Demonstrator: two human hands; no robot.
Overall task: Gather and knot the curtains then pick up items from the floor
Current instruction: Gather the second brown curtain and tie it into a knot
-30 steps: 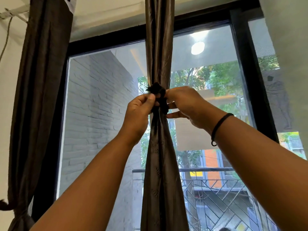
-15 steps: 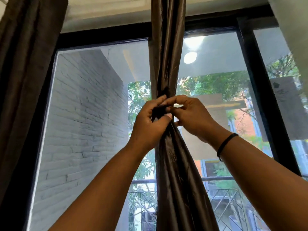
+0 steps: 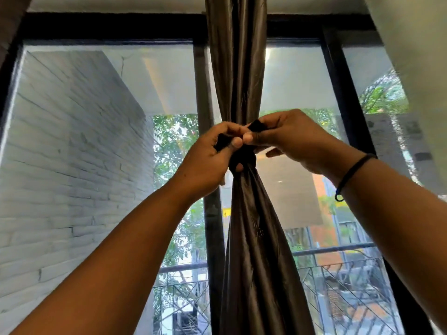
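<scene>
A dark brown satin curtain (image 3: 251,250) hangs gathered into a narrow bunch down the middle of the window. A black tie (image 3: 242,158) is wrapped round it at its narrowest point. My left hand (image 3: 208,160) pinches one end of the tie on the left side of the bunch. My right hand (image 3: 290,139) pinches the other end on the right, with its thumb against my left thumb. A black band circles my right wrist. No floor or floor items are in view.
Behind the curtain stands a large black-framed window (image 3: 338,93) with a vertical bar (image 3: 205,93) just left of the bunch. Outside are a white brick wall (image 3: 72,153), trees and a balcony railing (image 3: 338,274). A white wall (image 3: 416,68) closes the right side.
My view has tilted up and drawn closer. Both hands stayed at the gathered point; the black tie's ends now stick out between my fingers on both sides.
</scene>
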